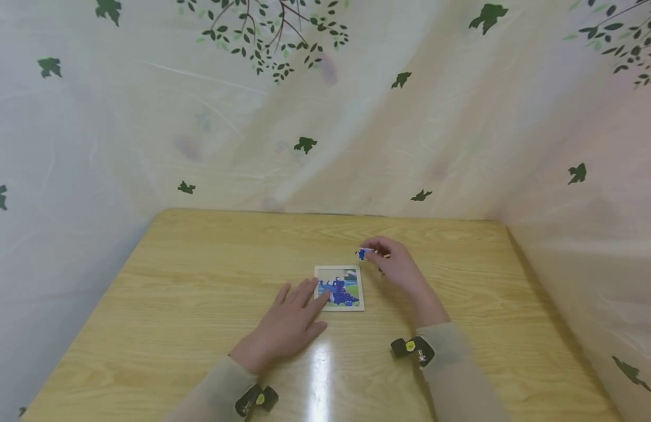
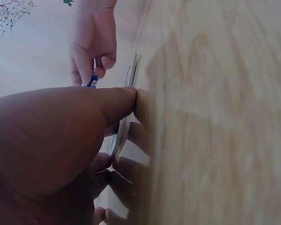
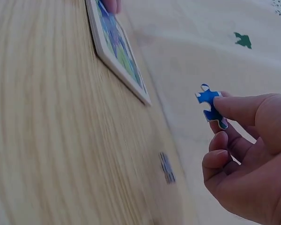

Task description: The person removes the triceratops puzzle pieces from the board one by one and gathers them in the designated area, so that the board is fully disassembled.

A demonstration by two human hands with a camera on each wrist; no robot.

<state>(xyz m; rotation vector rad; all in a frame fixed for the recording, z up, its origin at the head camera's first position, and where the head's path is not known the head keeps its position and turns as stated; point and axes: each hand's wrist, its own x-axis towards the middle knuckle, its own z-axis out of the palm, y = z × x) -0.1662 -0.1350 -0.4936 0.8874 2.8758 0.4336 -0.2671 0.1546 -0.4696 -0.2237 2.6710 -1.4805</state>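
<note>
Head view, and here we are above a pale wood-grain surface (image 1: 199, 264), two bare hands at work! The left hand (image 1: 285, 322) lies low with its fingers spread, reaching over the left side of a white-rimmed puzzle tray (image 1: 361, 290), one fingertip right on the picture. And what a picture: a blue and purple creature (image 1: 343, 293) with green beside it, most of it filled in, while a plain greyish patch shows at the tray's upper left.

Over to the right hand (image 1: 396, 266), up in the air beyond the tray's top right corner, and it is pinching a puzzle piece (image 3: 208, 99) between thumb and fingers! The right wrist view gives us the beauty shot: blue, knobbed, with a notch in its edge, well clear of the surface. Down below, near the tray but apart from it, small flat pieces (image 3: 167, 168) lie on the surface, seen nearly edge-on; how many, I cannot tell.

From the left wrist, the tray turns up edge-on, thumb in front, fingertips mirrored in the sheen. Pale sleeves (image 1: 454, 363) on both arms, a dark device (image 1: 424, 350) at each wrist, and all around, a cream backdrop (image 1: 146, 117) scattered with green leaves (image 1: 305, 145), with leafy branches (image 1: 280, 23) along the top!
</note>
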